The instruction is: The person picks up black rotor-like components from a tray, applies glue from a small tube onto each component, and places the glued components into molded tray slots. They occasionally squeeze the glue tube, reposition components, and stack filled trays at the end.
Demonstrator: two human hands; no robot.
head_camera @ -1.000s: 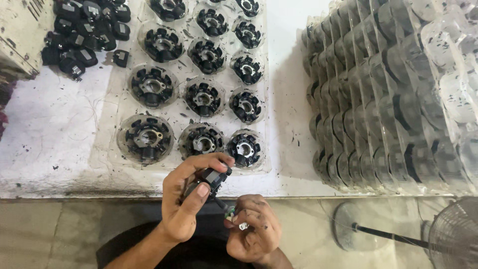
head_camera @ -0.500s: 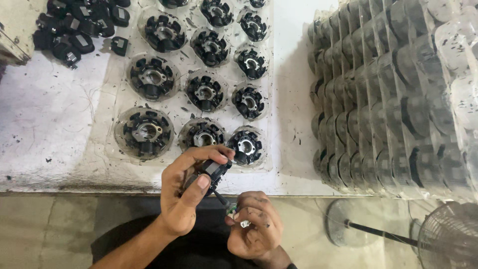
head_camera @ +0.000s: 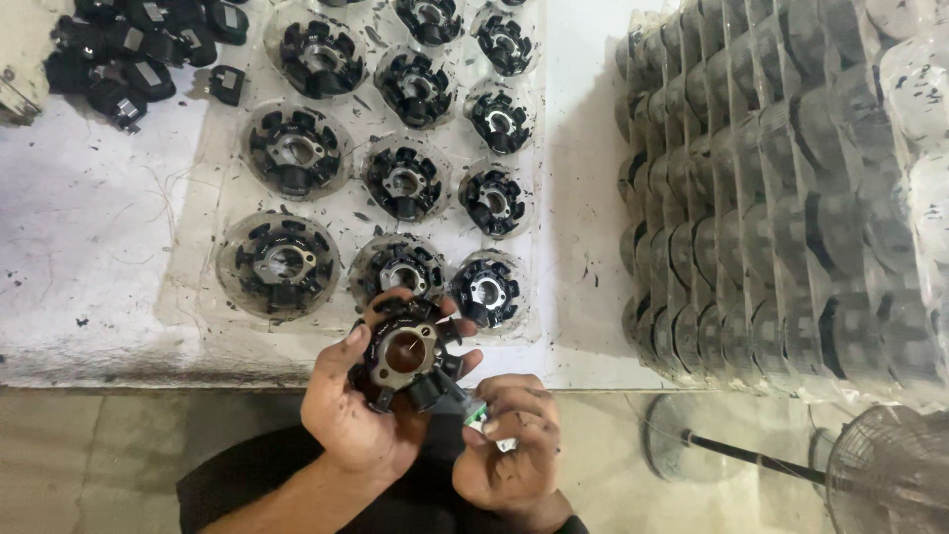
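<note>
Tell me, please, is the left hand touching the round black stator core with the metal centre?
Touching: the head view shows the left hand cupping the round black stator core, thumb and fingers wrapped against its rim with no gap.

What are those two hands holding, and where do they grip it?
Left hand cups a black round stator core by its outer rim. Right hand pinches a small green-tipped piece in its fingertips.

Head camera looks steeply down, close over the table (head_camera: 109,247) edge.

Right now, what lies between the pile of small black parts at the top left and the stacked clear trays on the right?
In the head view, a clear tray of round black stators lies between the pile and the stacked trays, then bare white tabletop.
</note>
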